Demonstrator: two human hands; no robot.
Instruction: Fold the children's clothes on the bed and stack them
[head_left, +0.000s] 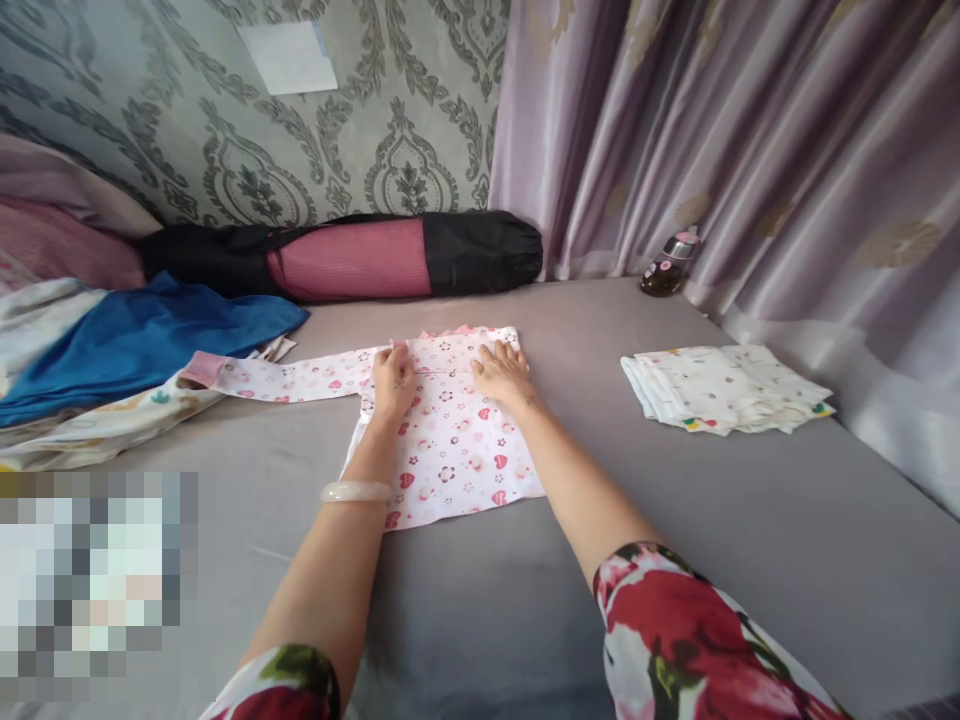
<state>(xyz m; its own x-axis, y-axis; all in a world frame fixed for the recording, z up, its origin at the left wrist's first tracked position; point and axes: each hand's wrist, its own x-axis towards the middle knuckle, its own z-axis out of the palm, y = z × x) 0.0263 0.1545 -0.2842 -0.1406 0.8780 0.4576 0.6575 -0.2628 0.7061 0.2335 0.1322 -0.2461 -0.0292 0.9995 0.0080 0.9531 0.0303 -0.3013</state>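
Observation:
A child's long-sleeved shirt (pixel 450 450), white with pink hearts and flowers, lies spread on the grey sheet. One sleeve with a pink cuff stretches out to the left; the opposite sleeve is not seen sticking out on the right. My left hand (pixel 394 380) has curled fingers gripping the fabric by the left shoulder, where that sleeve joins the body. On the upper right part of the shirt, my right hand (pixel 501 374) rests flat with its fingers extended. A pale bangle (pixel 356 492) circles my left forearm.
To the right lies a folded stack of white printed cloth (pixel 727 385), with a dark bottle (pixel 670 265) behind it. Heaped clothes, a blue one (pixel 150 330) on top, are at left. A long black and pink bag (pixel 352 258) lies along the wall.

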